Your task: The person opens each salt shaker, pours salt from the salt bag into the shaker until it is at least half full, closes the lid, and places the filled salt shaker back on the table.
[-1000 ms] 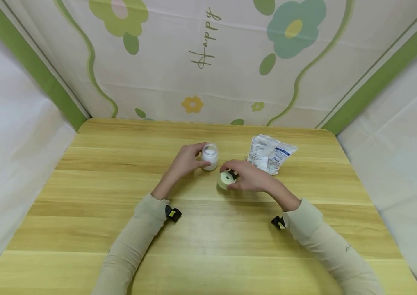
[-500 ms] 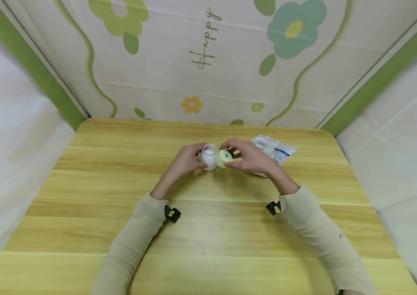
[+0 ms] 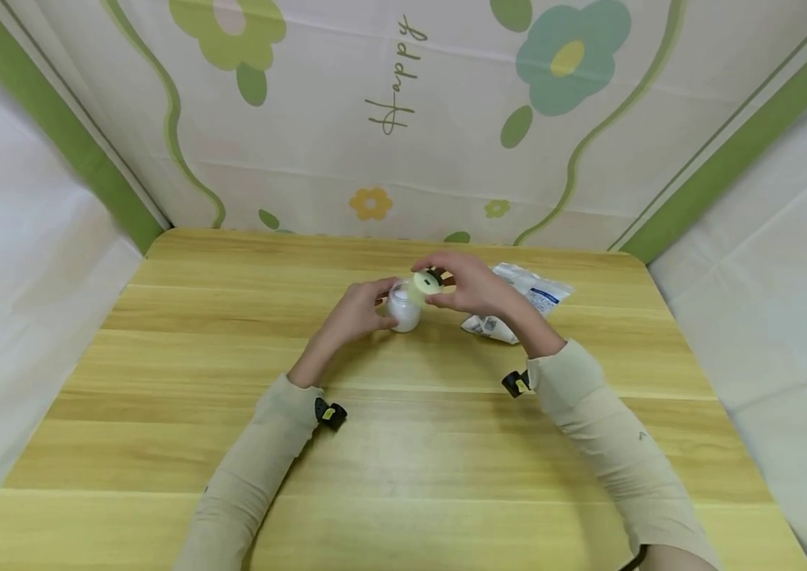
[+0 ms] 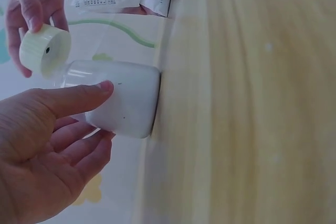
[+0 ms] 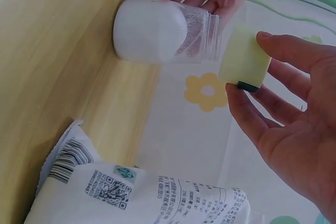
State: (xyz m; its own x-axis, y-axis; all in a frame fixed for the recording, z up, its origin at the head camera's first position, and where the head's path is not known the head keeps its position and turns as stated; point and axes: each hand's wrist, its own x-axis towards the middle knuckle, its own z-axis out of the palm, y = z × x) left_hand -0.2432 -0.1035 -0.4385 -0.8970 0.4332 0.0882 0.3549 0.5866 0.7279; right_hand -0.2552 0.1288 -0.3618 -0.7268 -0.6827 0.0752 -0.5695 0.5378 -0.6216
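Observation:
A clear jar (image 5: 152, 31) filled partway with white powder stands upright on the table. My left hand (image 3: 358, 309) grips it from the left, the thumb (image 4: 89, 97) on the near side and the other fingers behind. My right hand (image 3: 470, 283) pinches a pale yellow-green lid (image 5: 244, 59) with a dark tab on its rim. In the head view the lid is tilted over the right side of the jar's mouth. The right wrist view shows it close to the threaded neck (image 5: 212, 38); whether they touch, I cannot tell.
A white printed bag (image 3: 532, 293) lies behind and below my right forearm, its barcode and QR code showing in the right wrist view. The wooden table (image 3: 389, 460) ends at a flower-printed curtain (image 3: 303, 119) at the back.
My right hand has lifted the lid from the table in front of the jar and carried it up and leftward to the jar's mouth. The left hand and jar have hardly moved.

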